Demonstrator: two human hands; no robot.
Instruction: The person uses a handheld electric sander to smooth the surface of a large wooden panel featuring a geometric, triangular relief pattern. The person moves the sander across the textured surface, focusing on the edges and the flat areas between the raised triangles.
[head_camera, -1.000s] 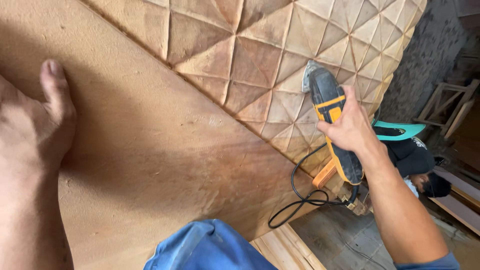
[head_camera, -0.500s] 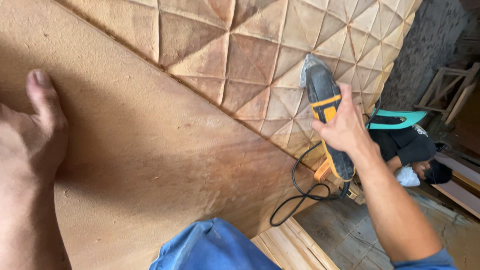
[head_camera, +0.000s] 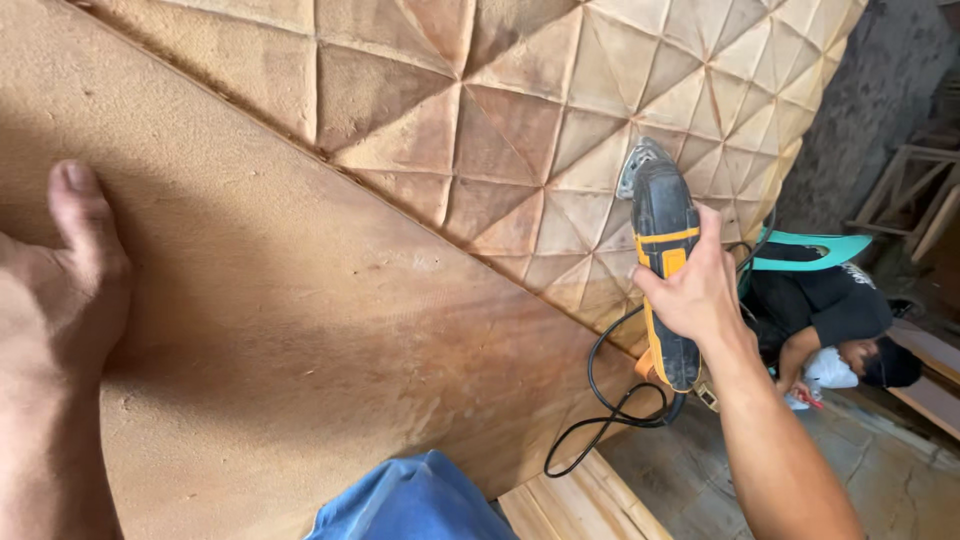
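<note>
Down and slightly right slides the sander (head_camera: 665, 262) since a moment ago, its pointed pad now on a triangular facet nearer the right edge of the carved wooden panel (head_camera: 520, 110). Right hand (head_camera: 697, 290) is wrapped tight around the black-and-yellow body, fingers closed on it mid-length. A black cord (head_camera: 600, 400) loops off the tool's rear, past the panel's lower edge. Left hand (head_camera: 60, 300) lies flat on the smooth wooden board (head_camera: 300, 300), thumb up, fingers out of frame, holding nothing that shows. Blue cloth (head_camera: 415, 500) sits at the bottom edge. Beyond the panel's right edge, another person in black (head_camera: 825, 310) crouches low beside a teal piece (head_camera: 810, 250).
</note>
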